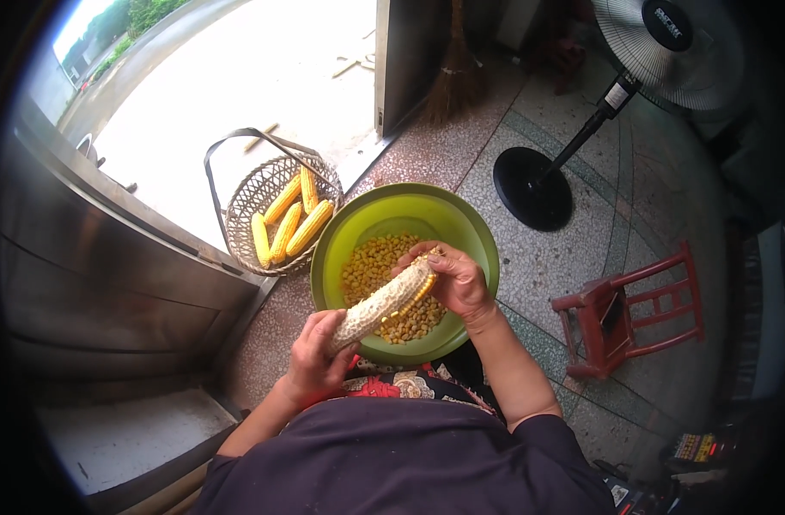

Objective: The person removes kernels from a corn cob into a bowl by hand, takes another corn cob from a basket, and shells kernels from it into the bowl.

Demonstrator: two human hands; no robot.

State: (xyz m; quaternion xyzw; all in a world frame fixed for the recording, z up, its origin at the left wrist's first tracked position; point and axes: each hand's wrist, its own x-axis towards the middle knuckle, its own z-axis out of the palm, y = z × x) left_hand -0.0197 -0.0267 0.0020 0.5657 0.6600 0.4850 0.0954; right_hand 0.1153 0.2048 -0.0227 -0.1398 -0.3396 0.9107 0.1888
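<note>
A mostly bare corn cob point(386, 308) with a strip of yellow kernels along its right side is held slantwise over a green plastic basin point(473, 238). My left hand point(318, 353) grips its lower end near the basin's rim. Around the upper end are the fingers of my right hand point(457, 280), the thumb on top. Loose corn kernels point(373, 257) cover part of the basin's bottom, some hidden by the cob and hands. Touching or close to the basin's upper left side, a woven basket point(241, 187) with a dark strap handle holds several yellow ears of corn point(310, 228).
A pedestal fan point(534, 190) stands on the speckled floor at upper right. Below it is a small red wooden chair point(598, 328). A broom point(455, 80) leans near the open doorway. A metal door panel point(109, 277) is at left, and a stick point(261, 137) lies outside.
</note>
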